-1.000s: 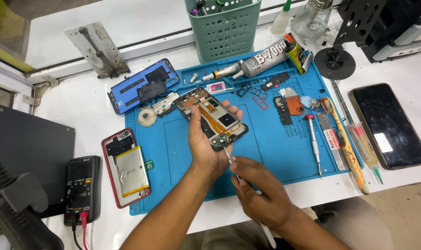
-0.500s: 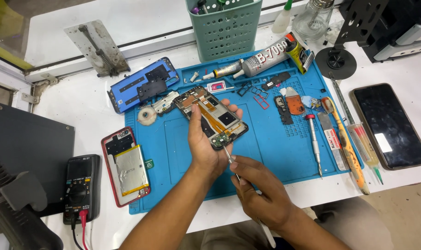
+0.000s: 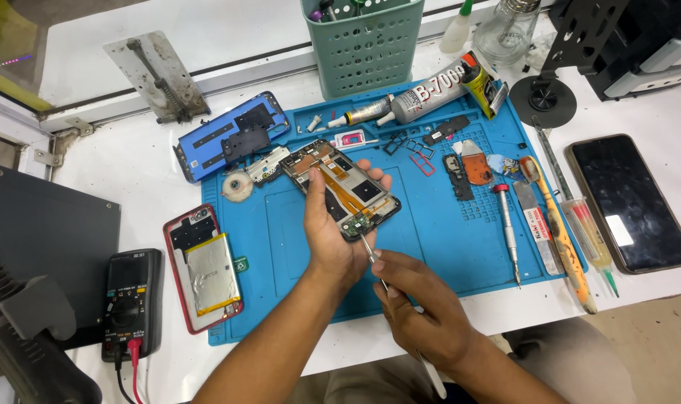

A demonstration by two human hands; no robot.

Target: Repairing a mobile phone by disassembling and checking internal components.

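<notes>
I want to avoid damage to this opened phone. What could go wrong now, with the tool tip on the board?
1. The right hand presses the thin metal tool into the small parts at the lower end of the opened phone; a slip might scratch them or tear the orange flex cable.
2. The left hand holds the phone above the blue mat by its edges only, so it could tip or drop.

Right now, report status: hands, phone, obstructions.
Left hand grips opened phone above blue mat. Right hand holds thin tool, tip at phone's lower end. Nothing obstructing.
</notes>
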